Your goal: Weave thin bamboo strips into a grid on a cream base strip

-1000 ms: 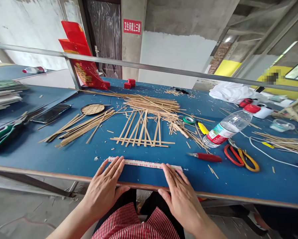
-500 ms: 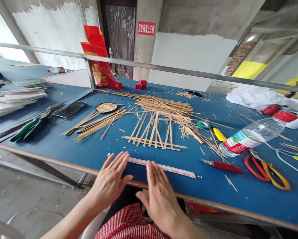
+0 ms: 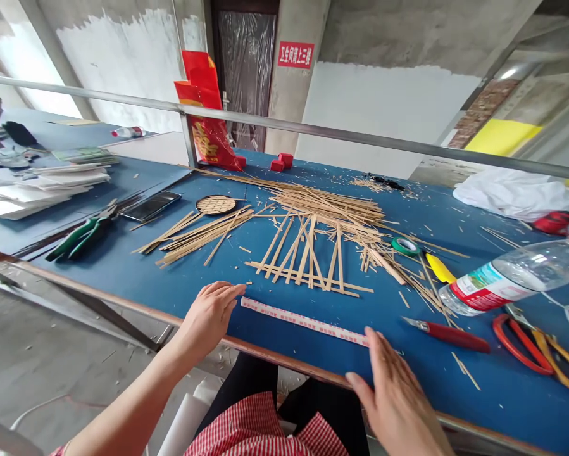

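A person's left hand [image 3: 211, 315] lay flat with fingers spread at the left end of a pale strip [image 3: 304, 322] along the near edge of the blue table [image 3: 180, 285]. The right hand [image 3: 398, 396], also opened and holding nothing, rested at the strip's right end, apparently touching it. Bamboo slats [image 3: 307, 253] lay crossed farther back; a red-handled knife [image 3: 448, 334] sat right.

Bare blue table [image 3: 180, 288] lay open to you ahead of the ruler [image 3: 304, 320] — up to the bamboo lattice [image 3: 307, 259]. On your right, red-handled knife [image 3: 448, 333], scissors [image 3: 533, 345] and water bottle [image 3: 514, 275] blocked passage — strip bundle [image 3: 203, 231] crowded the far left.
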